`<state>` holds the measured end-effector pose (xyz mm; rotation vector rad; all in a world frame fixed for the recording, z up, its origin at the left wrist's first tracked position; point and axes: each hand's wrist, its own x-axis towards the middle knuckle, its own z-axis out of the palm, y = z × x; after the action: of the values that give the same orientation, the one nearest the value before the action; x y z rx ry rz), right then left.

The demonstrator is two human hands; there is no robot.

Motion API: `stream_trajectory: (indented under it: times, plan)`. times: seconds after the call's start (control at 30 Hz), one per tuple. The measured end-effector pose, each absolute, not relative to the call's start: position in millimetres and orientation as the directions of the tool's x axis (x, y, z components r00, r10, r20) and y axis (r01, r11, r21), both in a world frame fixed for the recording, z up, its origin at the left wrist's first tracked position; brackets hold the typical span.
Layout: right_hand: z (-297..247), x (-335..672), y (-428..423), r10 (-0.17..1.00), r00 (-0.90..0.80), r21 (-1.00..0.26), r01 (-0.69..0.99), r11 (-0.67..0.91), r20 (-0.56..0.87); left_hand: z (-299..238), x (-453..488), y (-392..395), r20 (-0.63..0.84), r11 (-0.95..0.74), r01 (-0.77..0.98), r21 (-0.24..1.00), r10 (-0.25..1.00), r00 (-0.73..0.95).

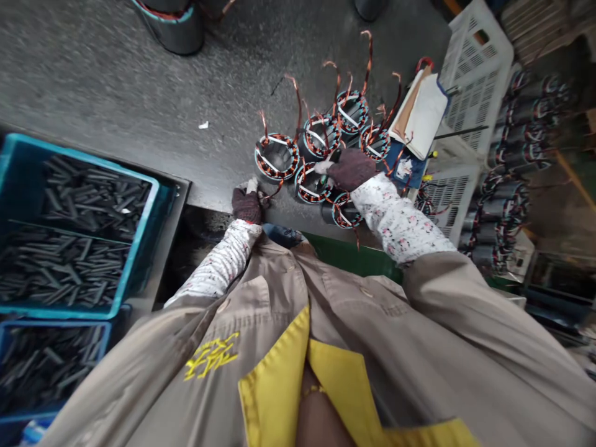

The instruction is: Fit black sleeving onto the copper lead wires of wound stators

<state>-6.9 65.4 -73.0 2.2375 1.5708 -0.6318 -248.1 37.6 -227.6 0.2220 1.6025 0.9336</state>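
Observation:
Several motor stators wound with copper wire (276, 157) stand in a cluster on the grey floor (116, 81). My right hand (347, 169), in a dark glove, reaches into the cluster and rests on a stator (311, 185), its fingers curled around the rim. My left hand (246, 203), also gloved, is closed at the near edge of the floor beside the leftmost stator; a pale bit shows at its fingertips, and I cannot make out what it is. Both forearms wear flowered sleeve covers over a tan jacket.
Blue crates (139, 248) full of dark metal rods stand at left. White plastic crates (470, 68) and a stack of papers (419, 112) lie at right, with rows of more stators (507, 186) beyond. A round bin (174, 25) stands at the top.

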Motion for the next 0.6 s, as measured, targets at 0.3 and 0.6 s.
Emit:
stream_trajectory:
  times: [0.3,0.6]
  plan:
    - [-47.3,59.9,59.9,0.797,0.485,0.238,0.874,-0.424,-0.360,-230.5,-248.0,34.5,-0.742,0.671,-0.318,0.670,0.617,-0.261]
    - [-71.8,54.2,66.0,0.764,0.346,0.278,0.934,-0.225,-0.545,-217.2,-248.7,35.7,-0.745,0.700,-0.257,0.667,0.616,-0.257]
